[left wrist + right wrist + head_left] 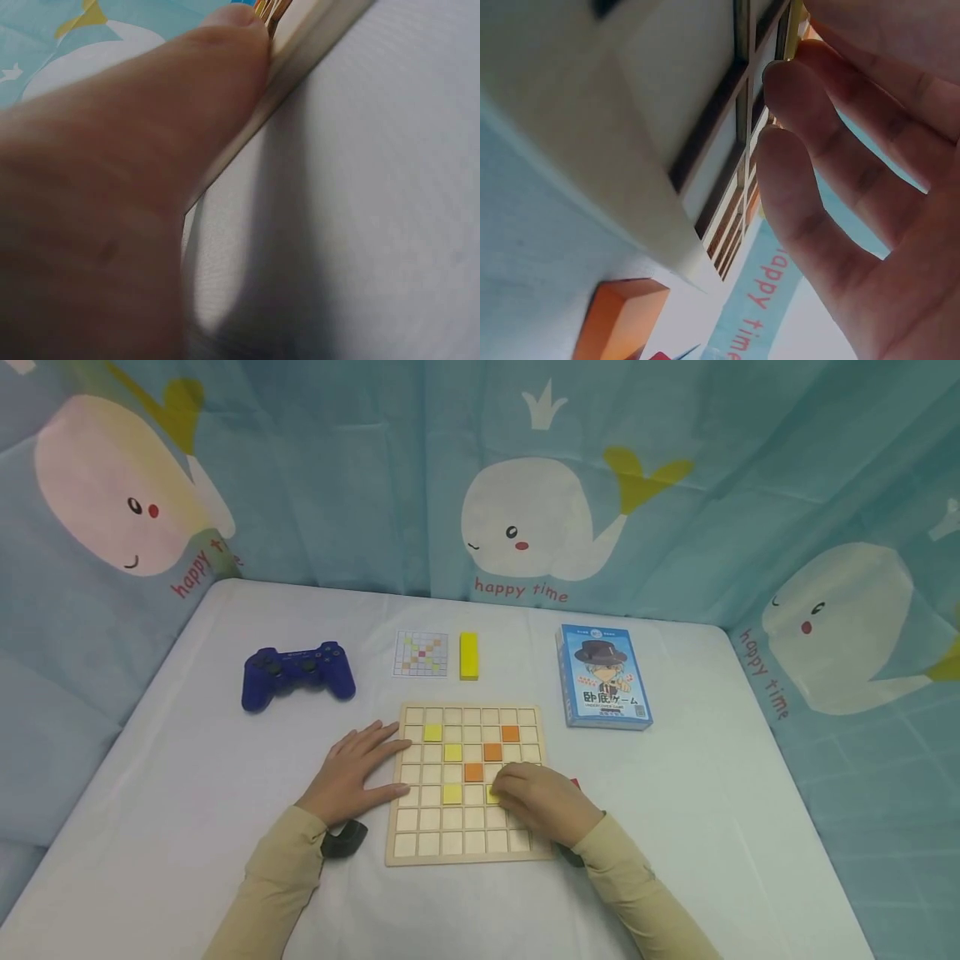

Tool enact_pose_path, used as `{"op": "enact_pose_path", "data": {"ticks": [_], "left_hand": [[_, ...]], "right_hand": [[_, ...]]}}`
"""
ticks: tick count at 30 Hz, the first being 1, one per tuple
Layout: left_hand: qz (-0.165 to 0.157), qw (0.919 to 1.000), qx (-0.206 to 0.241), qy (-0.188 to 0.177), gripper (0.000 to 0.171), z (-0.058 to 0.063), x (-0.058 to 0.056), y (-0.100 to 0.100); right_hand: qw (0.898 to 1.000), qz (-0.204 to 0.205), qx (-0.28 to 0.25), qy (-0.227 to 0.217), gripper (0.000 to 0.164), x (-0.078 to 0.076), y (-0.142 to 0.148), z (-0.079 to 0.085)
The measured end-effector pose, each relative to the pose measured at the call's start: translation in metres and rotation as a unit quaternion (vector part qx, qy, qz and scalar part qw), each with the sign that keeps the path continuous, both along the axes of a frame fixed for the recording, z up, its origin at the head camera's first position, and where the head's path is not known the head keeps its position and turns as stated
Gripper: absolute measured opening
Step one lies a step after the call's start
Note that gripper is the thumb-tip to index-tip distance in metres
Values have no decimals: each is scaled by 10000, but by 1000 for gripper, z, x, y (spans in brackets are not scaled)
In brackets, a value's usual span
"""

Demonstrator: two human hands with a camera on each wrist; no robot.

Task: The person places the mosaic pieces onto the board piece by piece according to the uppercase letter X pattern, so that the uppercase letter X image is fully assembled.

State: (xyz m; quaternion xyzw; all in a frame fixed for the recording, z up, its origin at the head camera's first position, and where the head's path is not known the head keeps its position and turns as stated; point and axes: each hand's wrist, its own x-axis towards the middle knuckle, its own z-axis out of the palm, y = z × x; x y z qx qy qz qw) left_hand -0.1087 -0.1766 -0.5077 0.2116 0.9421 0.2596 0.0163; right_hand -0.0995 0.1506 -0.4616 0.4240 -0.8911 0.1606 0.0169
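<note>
A square wooden grid board (430, 843) lies on the white table with yellow and orange tiles in some cells, among them an orange tile (473, 772) and a yellow tile (452, 793). My left hand (352, 777) lies flat beside the board, its fingertips and thumb touching the left edge. Over the board's lower right part, my right hand (543, 797) pinches another yellow tile (491, 794) at a cell. In the right wrist view, only a sliver of this yellow tile (793, 30) shows at the fingertips, and the hand hides several cells.
Behind the board lie a printed pattern card (421, 653) and a yellow bar (468, 656). A blue game controller (298, 672) is at the left and a blue card-game box (606, 677) at the right. An orange block (622, 319) lies beside the board's right edge.
</note>
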Motion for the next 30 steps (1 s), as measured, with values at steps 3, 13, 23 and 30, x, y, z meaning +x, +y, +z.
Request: {"op": "enact_pose_path", "data": {"ticks": [3,13,23,30], "left_hand": [[-2,10000,7,-15,68,1,0,0],[9,10000,3,12,68,-1,-1,0],[10,9999,46,131,67,-4,-1,1],[31,10000,-44,-3,66,-2,-1,0]], "right_hand": [[10000,-3,-68,-7,12,0,0,0],[9993,-182,7,-337,18,0,0,3],[9924,-1056,-524,-343,23,-1,44,8],[9740,-2026,-678,-752,24,9,76,5]]}}
